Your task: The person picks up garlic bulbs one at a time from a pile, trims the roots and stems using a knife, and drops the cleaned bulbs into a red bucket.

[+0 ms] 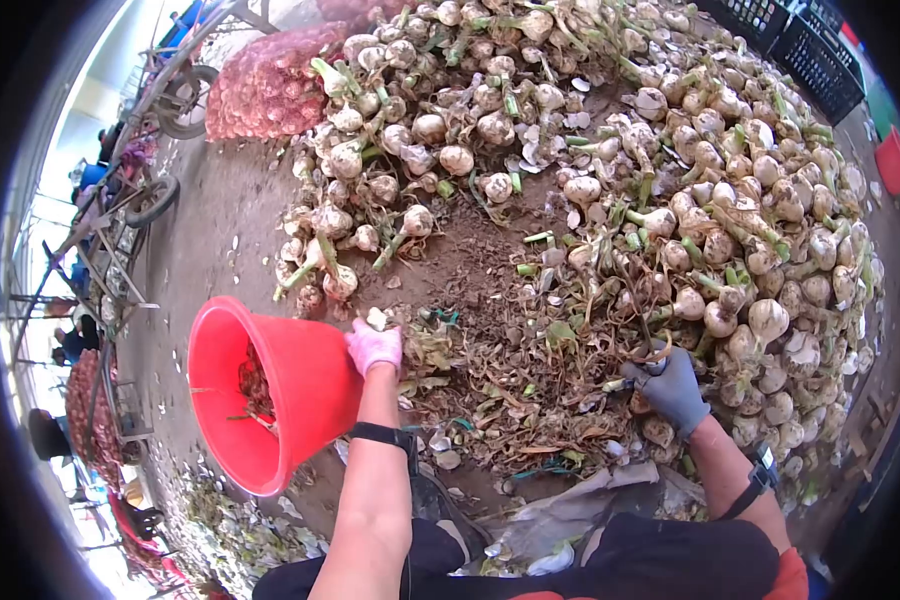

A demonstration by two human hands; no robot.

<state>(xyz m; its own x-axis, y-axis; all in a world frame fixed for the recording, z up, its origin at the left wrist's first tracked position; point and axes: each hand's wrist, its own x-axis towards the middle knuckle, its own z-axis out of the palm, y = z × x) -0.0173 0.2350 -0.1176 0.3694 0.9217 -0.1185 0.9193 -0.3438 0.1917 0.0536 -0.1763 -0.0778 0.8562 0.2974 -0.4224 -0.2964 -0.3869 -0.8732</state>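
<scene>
My left hand, in a pink glove, is closed beside the base of a red bucket. A small whitish piece, seemingly a garlic bulb, shows at its fingertips, partly hidden by the glove. The bucket's mouth faces left, and reddish-brown scraps lie inside. At the near edge of the large heap of garlic, my right hand wears a grey glove. Its fingers wrap round what look like dark shears, mostly covered by the hand. Dry stalks and leaves touch the right hand.
Trimmed stems and dry leaves cover the ground between my hands. More garlic lies behind, beside a red net sack. Black crates and another red bucket stand far right. Wheeled carts line the left.
</scene>
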